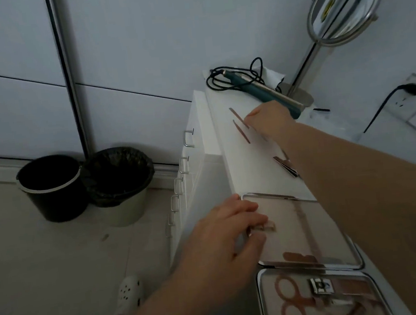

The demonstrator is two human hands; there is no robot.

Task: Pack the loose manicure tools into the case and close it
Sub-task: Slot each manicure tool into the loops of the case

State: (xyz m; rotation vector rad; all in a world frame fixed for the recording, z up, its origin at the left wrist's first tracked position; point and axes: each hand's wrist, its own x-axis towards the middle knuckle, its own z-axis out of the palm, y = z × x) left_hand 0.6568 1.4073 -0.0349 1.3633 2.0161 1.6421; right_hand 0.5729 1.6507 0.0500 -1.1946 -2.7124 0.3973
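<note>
Dim light lay over a white worktop [229, 155], the top of a drawer unit against a pale wall, with two buckets [52, 187] on the floor to its left. At the near end the case [262, 302] lay open, its mirrored lid [310, 223] flat beyond the tray, and rose-gold scissors [289, 302] plus a nail clipper [321, 286] already sat inside.

By my read, this was mid-packing. The right hand [272, 119] had reached far up the worktop to two slim rose-gold tools [240, 126] lying loose side by side, its fingertips right at them; whether the grip had actually pinched one or only touched, I couldn't tell. The left hand [224, 234] lay on the lid's left edge, fingers loosely curled over it and apparently steadying it.

The next move called for a fine pinch, since flat thin metal sits tight on a smooth top.

Another tool [285, 166] was half hidden under the right forearm. The tray's lower edge was cut off, so the free slots went unseen. A corded device [264, 93] and a stand mirror [344, 4] stood at the far end.
</note>
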